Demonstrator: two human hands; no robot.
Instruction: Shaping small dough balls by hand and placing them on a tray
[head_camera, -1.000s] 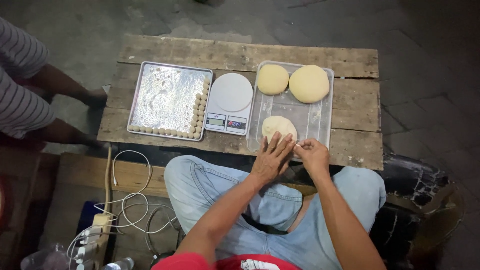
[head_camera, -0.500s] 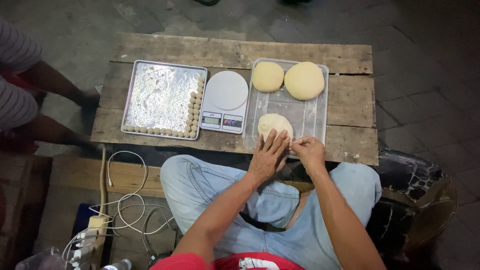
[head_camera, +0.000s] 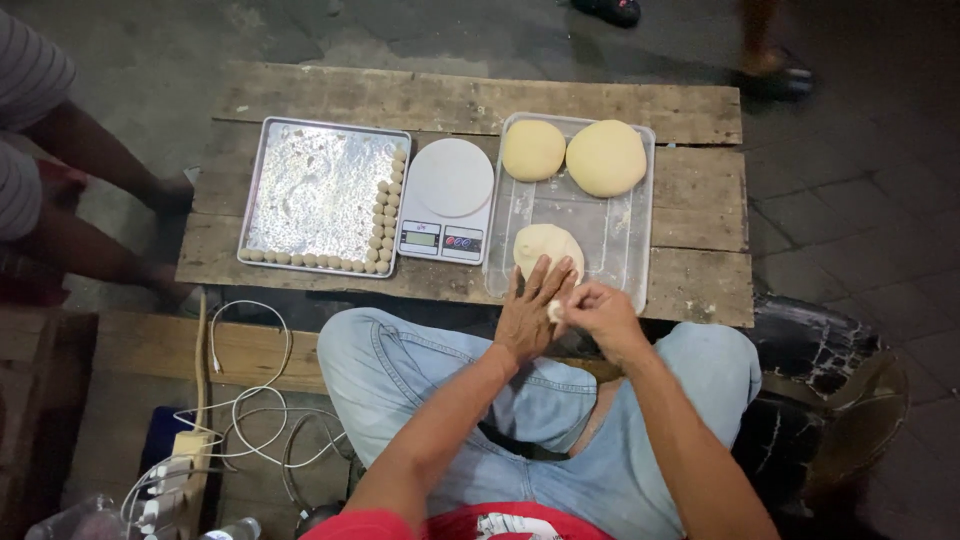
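Table: low wooden planks holding everything.
Foil tray: small dough balls fill only its near and right edges; most lies bare.
Plastic tray: two big dough rounds, one smaller lump.
Scale: nothing on it.
Left hand: fingers spread flat.
Right hand: pinching a small dough piece against the left.

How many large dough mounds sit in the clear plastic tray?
3: two round pale dough mounds at the tray's far end, and one near mound by the hands, its near edge hidden.
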